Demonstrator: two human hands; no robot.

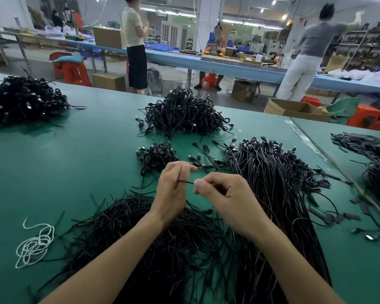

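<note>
Head view shows both forearms reaching in from the near edge and meeting over the middle of the counter (92, 154). The left hand (173, 187) stands on its edge, thumb side up, fingers curled round one end of a thin black strand (185, 182). The right hand (225, 194) lies knuckles up, its fingers folded in and pinching the other end, so the strand spans the short gap between the hands just above the surface. A loose cable (208, 166) runs off to the right from beside the left fingertips; whether they hold it I cannot tell. Under both wrists lies a spread heap of black ties (130, 229), and the right forearm crosses a bundle of straight cables (272, 183) that fans toward the near edge. A small coiled heap (157, 155) sits just beyond the left hand, with a larger pile (182, 113) behind it near the far edge. Bare green surface opens to the left, broken only by a tangle of white string (36, 242) and a far-left pile (22, 99). On the right, a taped seam (305, 137) bounds the working area.
</note>
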